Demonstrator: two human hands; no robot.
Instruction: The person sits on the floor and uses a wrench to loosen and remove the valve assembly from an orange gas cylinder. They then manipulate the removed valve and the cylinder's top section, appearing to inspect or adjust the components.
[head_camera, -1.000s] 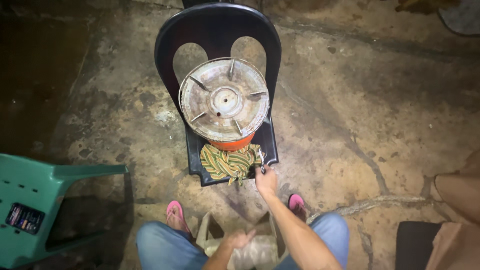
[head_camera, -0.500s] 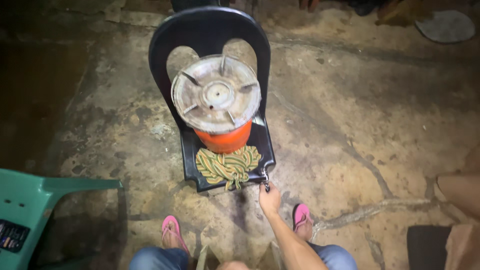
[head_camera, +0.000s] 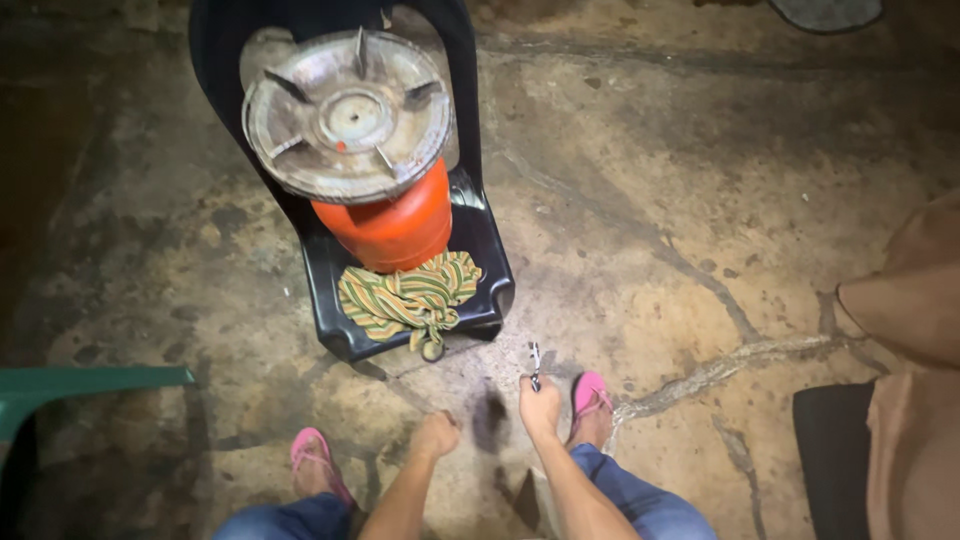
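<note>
Small metal tool (head_camera: 534, 362) is pinched in the right hand (head_camera: 541, 406); left hand (head_camera: 437, 436) is fisted empty, gas cylinder stove (head_camera: 352, 120) beyond untouched.

Dim night scene, harsh head-on light pooling mid-frame, dark vignetted corners, hard shadows, slight motion blur.

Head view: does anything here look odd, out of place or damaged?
Yes. An orange gas cylinder with a burner ring stands on a black plastic chair rather than the floor, with a striped cloth bunched at its base. The concrete floor is cracked and stained.
</note>
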